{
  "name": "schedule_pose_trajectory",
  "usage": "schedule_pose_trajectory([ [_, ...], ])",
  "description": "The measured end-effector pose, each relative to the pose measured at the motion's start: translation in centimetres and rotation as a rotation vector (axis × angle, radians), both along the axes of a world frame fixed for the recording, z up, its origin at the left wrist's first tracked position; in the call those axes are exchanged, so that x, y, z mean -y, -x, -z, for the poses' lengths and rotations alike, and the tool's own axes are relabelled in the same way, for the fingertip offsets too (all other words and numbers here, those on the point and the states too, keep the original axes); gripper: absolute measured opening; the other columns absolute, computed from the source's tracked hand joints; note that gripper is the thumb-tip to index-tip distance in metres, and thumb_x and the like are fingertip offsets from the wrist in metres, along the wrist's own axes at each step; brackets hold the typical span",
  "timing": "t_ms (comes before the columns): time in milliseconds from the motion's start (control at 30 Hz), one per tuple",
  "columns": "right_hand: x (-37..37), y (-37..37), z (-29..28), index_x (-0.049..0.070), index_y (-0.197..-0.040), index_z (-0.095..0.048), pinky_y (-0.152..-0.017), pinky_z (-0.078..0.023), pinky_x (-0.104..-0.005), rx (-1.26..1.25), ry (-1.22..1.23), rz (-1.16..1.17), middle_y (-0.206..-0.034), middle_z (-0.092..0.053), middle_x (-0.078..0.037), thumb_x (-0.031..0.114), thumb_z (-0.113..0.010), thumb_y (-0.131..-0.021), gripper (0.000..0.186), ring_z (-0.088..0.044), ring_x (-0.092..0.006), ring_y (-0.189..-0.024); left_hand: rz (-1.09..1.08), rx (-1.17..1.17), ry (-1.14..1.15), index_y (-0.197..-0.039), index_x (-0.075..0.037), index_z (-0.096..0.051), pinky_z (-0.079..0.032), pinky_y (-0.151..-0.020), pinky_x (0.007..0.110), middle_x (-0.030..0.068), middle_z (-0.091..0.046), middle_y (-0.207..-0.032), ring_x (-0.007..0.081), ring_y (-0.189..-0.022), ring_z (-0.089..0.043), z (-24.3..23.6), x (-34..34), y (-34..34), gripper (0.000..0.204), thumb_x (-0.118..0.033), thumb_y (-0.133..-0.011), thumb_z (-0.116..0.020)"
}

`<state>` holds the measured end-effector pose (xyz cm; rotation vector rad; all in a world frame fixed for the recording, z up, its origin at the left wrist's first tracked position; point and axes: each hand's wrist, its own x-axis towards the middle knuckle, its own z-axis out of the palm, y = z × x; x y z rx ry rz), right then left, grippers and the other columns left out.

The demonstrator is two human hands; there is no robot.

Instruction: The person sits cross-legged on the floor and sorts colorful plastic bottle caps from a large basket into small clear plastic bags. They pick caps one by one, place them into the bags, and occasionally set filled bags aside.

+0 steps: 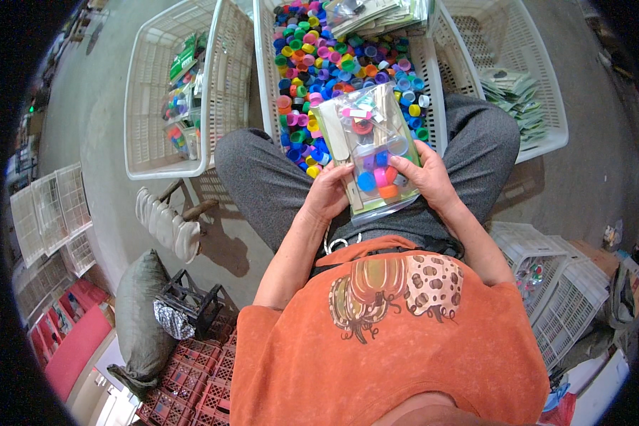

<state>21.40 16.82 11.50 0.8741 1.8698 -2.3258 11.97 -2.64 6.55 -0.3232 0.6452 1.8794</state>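
A clear plastic bag point(368, 147) is held over my lap, between both of my hands. Inside it are several coloured bottle caps in blue, pink, orange and red, with flat card and wooden-looking pieces behind them. My left hand point(329, 189) grips the bag's left edge, thumb on the front. On the opposite side, my right hand point(429, 179) has its thumb pressed on the front near the caps, fingers behind. Just beyond the bag stands a white plastic crate point(268, 78) heaped with loose bottle caps point(312, 60) of many colours.
Flat packets point(380, 15) lie atop the caps at the far end. A white crate point(167, 170) on the left holds filled bags; another point(555, 138) on the right holds green packets point(522, 106). Left of me are a grey-green sack point(142, 312) and red crates point(184, 369).
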Motion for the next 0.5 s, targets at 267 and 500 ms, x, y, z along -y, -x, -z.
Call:
schedule_pose_trajectory([
  [267, 0.7, -0.3, -1.0, 0.002, -0.108, -0.063, -0.074, -0.054, -0.0324, 0.041, -0.375, -0.033, -0.091, -0.071, -0.009, 0.026, -0.079, -0.080, 0.040, -0.067, -0.0169, -0.081, 0.032, 0.114, -0.083, -0.126, 0.002, -0.056, -0.045, -0.104, 0.046, 0.0157, -0.065, -0.122, 0.0284, -0.112, -0.063, -0.1, -0.4, 0.0, 0.040, -0.013, -0.089, -0.058],
  [500, 1.4, 0.0, -3.4, 0.002, -0.106, -0.061, -0.074, -0.054, -0.0389, 0.072, -0.660, -0.086, -0.092, -0.070, -0.017, 0.030, -0.080, -0.078, 0.044, -0.070, -0.0282, -0.085, 0.025, 0.212, -0.205, -0.125, 0.003, -0.057, -0.042, -0.106, 0.048, 0.0170, -0.065, -0.121, 0.0302, -0.112, -0.062, 1.7, -0.9, 0.2, 0.044, -0.013, -0.084, -0.059],
])
